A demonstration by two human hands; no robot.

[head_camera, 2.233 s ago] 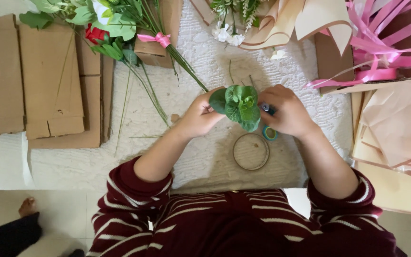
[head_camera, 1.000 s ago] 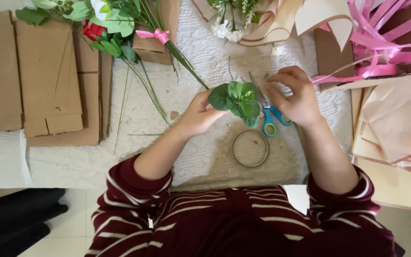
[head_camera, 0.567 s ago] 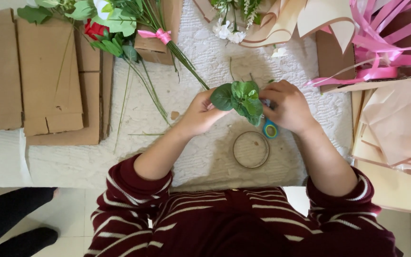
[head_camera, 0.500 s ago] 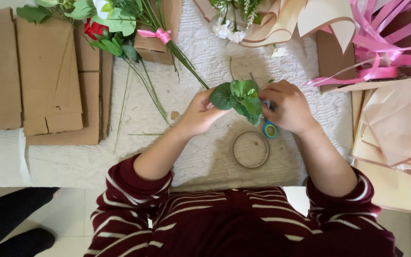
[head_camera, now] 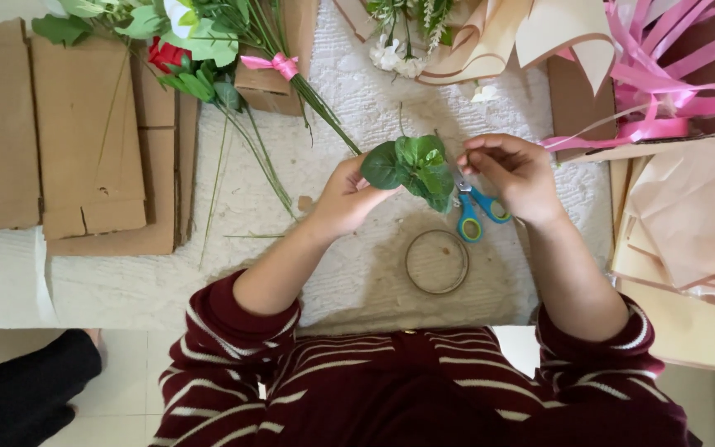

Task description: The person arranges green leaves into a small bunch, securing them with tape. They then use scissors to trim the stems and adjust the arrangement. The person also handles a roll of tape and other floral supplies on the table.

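Two hands meet over the middle of the desk (head_camera: 357,273) in the head view, the only view there is. The left hand (head_camera: 343,197) is closed around the base of a leafy green sprig (head_camera: 414,168), which stands up between both hands. The right hand (head_camera: 516,172) has its fingertips pinched together just right of the leaves, on something too thin to make out. Touching that hand from below lie small scissors with blue and green handles (head_camera: 477,213), flat on the white cloth. Near them, toward the desk's near edge, sits a thin wire ring (head_camera: 436,261). At the far left corner lie flattened cardboard boxes (head_camera: 68,132), with a bunch of long-stemmed flowers tied by a pink bow (head_camera: 208,41) across them. At the far right corner, pink ribbon (head_camera: 664,74) spills over a brown box, with sheets of pale wrapping paper (head_camera: 697,215) along the right edge.
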